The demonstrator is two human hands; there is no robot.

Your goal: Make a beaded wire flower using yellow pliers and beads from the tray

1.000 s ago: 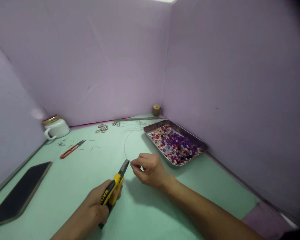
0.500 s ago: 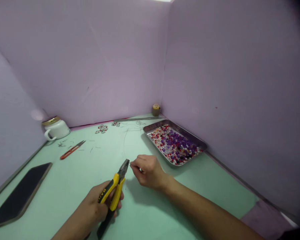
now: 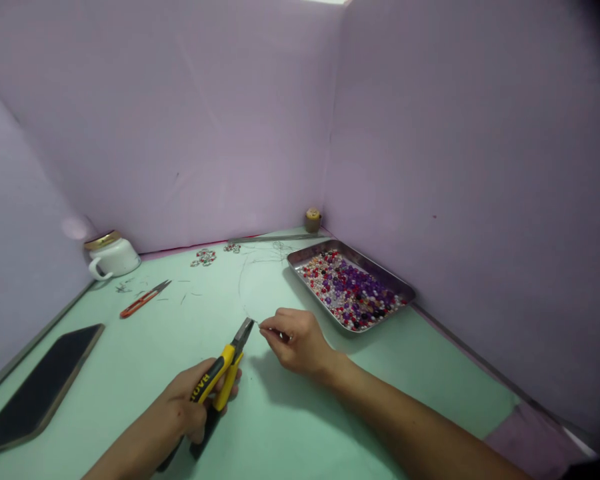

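Observation:
My left hand [image 3: 187, 403] is wrapped round the yellow and black handles of a pair of pliers [image 3: 223, 373], whose metal jaws look closed and point up and right. Just right of the jaw tips, my right hand [image 3: 297, 340] pinches the end of a thin wire [image 3: 240, 287]. The wire curves up and away over the pale green table [image 3: 300, 440]. Its end between my fingers is too small to make out well.
A metal tray [image 3: 321, 308] of mixed beads stands at the right. Farther back are beaded rings [image 3: 203, 258], long wires [image 3: 275, 238] and a small pot [image 3: 313, 220]. Orange snips [image 3: 145, 299], a white mug [image 3: 117, 259] and a dark phone-like slab [image 3: 40, 387] lie left.
The pliers and my left hand have shifted slightly left and down, and the jaws look more closed. The wire's curve has moved left. My right hand has barely moved.

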